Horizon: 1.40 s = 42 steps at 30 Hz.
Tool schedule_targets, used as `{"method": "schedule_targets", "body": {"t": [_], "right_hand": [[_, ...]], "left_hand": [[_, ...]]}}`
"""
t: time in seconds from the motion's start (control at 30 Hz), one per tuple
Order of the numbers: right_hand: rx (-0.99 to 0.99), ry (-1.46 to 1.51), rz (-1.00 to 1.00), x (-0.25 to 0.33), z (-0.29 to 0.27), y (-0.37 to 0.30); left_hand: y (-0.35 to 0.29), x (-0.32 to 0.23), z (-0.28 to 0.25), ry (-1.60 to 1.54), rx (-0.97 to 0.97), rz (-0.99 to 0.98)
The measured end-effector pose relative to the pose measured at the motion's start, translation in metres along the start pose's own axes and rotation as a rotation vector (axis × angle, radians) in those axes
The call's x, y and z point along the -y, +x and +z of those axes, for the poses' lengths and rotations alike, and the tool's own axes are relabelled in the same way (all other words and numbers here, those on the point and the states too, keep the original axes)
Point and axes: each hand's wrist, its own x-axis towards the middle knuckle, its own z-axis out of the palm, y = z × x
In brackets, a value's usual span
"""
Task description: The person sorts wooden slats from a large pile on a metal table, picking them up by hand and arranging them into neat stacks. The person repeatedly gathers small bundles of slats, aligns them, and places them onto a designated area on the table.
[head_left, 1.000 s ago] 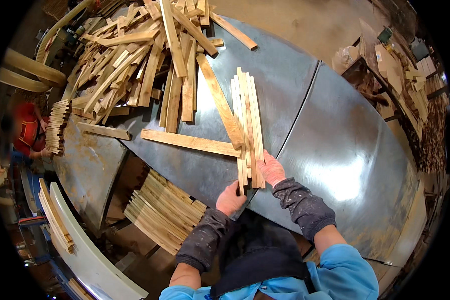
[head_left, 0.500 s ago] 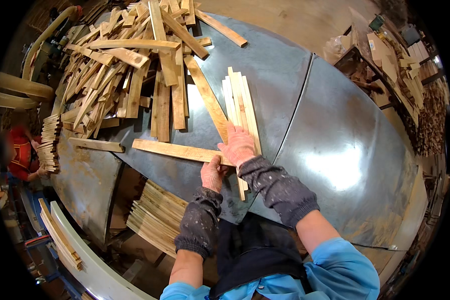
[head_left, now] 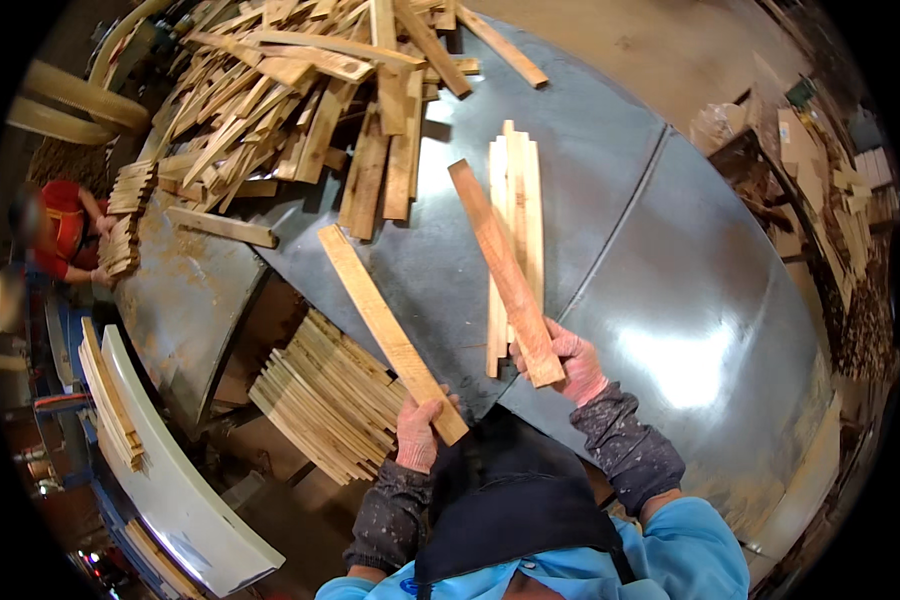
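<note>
Grey metal makes up the surface (head_left: pixel 700 270), split by a seam (head_left: pixel 622 230), with a loose heap (head_left: pixel 270 90) of wood piled over its far left. Off to the left, a co-worker in red (head_left: pixel 62 230) stands at a small stack (head_left: pixel 128 215).

Closer in, the person has one piece of wood in each hand. The left hand (head_left: pixel 419 435) has its fingers closed around the near end of a pale slat (head_left: pixel 392 335), thumb on top; that slat slants away over the left part of the surface, its near end out past the edge. The right hand (head_left: pixel 576 368) holds a reddish slat (head_left: pixel 505 272) the same way, with fingertips showing on one side and the palm on the other. It crosses above a bundle (head_left: pixel 527 220) lying on the surface; from here I can't tell whether the two touch.

Both grips sit right at the end, so each slat is likely to feel tip-heavy, and a firm thumb should keep it from dipping or rolling. I'd hold the reddish slat's far end clear of the bundle, whose ends stand uneven and could spread with a knock. The two slats are best kept apart, turned by the wrist so every face catches the light, with fingers sliding little along the edges, where splinters seem likeliest.
</note>
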Motion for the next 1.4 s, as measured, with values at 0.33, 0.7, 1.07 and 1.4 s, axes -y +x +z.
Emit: {"method": "schedule_targets", "body": {"t": [0.33, 0.7, 1.07, 1.4], "right_hand": [[-0.088, -0.054, -0.072, -0.006, -0.013, -0.098], [-0.548, -0.984, -0.275, -0.015, -0.082, -0.045], [-0.562, -1.577, 0.079, -0.026, -0.081, 0.006], [-0.698, -1.475, 0.169, 0.007, -0.031, 0.036]], "left_hand": [[0.009, -0.002, 0.046, 0.112, 0.152, 0.027], [0.037, 0.007, 0.043, 0.115, 0.312, -0.172], [0.107, -0.017, 0.063, 0.390, 0.206, -0.055], [0.169, -0.005, 0.097, 1.294, 0.235, 0.173]]}}
